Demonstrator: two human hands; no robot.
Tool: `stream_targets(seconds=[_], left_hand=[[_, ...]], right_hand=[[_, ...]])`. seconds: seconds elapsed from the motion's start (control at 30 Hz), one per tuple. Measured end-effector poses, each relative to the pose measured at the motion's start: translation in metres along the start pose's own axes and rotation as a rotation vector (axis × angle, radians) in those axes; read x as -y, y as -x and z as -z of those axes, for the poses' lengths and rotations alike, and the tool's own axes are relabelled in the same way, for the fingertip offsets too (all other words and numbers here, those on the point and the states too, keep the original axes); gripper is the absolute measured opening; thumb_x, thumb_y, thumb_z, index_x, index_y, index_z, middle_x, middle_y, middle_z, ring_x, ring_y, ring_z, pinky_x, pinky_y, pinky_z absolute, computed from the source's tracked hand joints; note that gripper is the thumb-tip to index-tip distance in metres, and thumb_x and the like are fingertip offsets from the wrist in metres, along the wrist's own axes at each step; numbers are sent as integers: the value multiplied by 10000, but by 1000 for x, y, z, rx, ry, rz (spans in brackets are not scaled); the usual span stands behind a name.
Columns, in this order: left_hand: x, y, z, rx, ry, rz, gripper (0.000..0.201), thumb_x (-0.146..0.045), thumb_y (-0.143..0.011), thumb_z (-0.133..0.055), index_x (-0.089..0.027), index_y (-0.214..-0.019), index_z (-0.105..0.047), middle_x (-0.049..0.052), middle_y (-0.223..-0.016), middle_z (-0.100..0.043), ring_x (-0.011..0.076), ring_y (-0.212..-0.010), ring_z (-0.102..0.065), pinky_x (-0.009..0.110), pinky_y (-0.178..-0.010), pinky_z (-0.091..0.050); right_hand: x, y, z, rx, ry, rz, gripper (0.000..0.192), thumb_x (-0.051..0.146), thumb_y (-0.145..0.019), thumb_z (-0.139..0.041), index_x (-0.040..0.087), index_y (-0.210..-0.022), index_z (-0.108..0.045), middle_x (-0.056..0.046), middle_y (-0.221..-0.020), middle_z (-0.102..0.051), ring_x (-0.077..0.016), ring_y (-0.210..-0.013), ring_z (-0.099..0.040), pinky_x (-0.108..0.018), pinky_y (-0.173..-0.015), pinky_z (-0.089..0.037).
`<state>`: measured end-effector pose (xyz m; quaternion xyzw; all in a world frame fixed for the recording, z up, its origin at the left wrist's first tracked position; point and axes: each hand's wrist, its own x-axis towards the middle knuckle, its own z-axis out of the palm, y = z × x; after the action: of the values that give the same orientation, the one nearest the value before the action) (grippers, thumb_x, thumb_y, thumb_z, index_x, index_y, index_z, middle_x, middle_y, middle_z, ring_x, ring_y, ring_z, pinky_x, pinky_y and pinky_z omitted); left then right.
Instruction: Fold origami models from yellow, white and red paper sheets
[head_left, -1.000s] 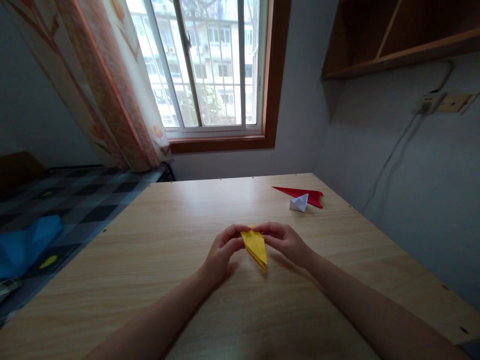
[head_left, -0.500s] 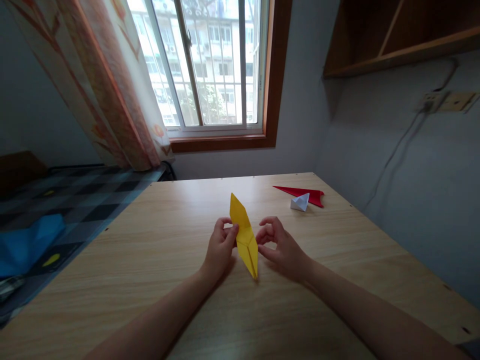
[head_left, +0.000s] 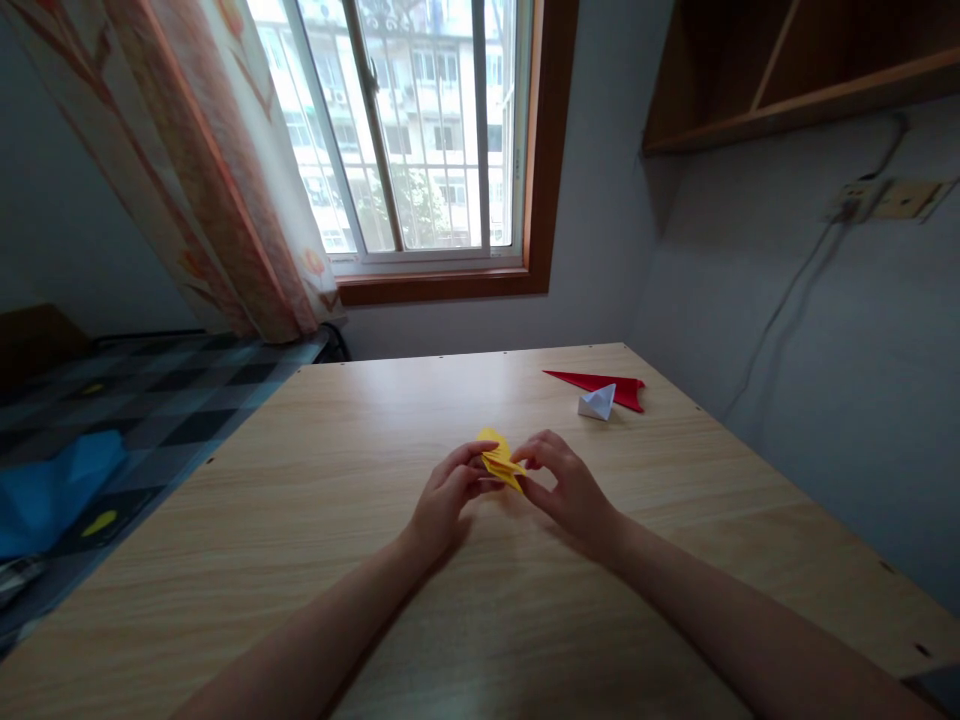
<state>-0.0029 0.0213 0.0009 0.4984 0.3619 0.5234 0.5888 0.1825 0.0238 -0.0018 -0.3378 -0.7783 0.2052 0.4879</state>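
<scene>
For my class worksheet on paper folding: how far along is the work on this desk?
Done: a folded red paper piece and a small white folded paper piece lie set aside on the wooden desk. In hand: the left hand and right hand both pinch a folded yellow paper piece with several creases. Left: its final shape is not recognisable yet.

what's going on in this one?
A person is folding origami at a wooden table. The left hand and right hand both pinch a small folded yellow paper just above the tabletop. Farther right lie a red folded paper and a small white folded piece, untouched.
</scene>
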Motion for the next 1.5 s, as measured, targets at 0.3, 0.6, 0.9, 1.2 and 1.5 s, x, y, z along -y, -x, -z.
stream_targets(seconds=[0.3, 0.6, 0.9, 1.2, 1.5], left_hand=[[-6, 3, 1, 13, -670, -402, 195, -363, -851, -633, -193, -809, -718, 63, -918, -604, 200, -898, -553, 308, -821, -453], [1, 5, -2, 42, -393, -152, 315, -465, -828, -628, -151, -839, -623, -5, -710, -589, 128, -633, -521, 226, -560, -422], [-2, 5, -6, 7, -273, -89, 353, -476, -767, -691, -154, -907, -655, 4, -705, -651, 139, -622, -577, 228, -551, -446], [-2, 10, -13, 29, -134, 25, 374, -479, -749, -714, -166, -943, -648, -12, -678, -609, 115, -564, -543, 204, -492, -409], [7, 0, -5, -2, 195, 144, 331, -382, -744, -693, -162, -990, -668, 50, -838, -702, 157, -682, -632, 242, -614, -488]], right_hand=[[0, -4, 2, -164, -170, -132, 61, 251, -872, -613, 218, -922, -602, -26, -877, -617, -168, -822, -591, -318, -753, -504], [6, -3, 2, -148, -85, 0, 398, 167, -871, -586, 293, -1247, -554, -33, -1007, -588, -155, -813, -589, -349, -767, -527], [12, -2, 6, -186, -8, 38, 401, 157, -855, -604, 286, -1233, -570, -44, -1050, -545, -158, -840, -569, -348, -769, -532], [9, -2, 1, -164, -44, 20, 200, 142, -837, -624, 256, -994, -672, -64, -1098, -542, -189, -957, -570, -352, -790, -534], [6, 1, 4, 4, -122, 2, 292, 64, -826, -534, 239, -974, -715, -71, -1301, -486, -196, -1059, -564, -398, -975, -472]])
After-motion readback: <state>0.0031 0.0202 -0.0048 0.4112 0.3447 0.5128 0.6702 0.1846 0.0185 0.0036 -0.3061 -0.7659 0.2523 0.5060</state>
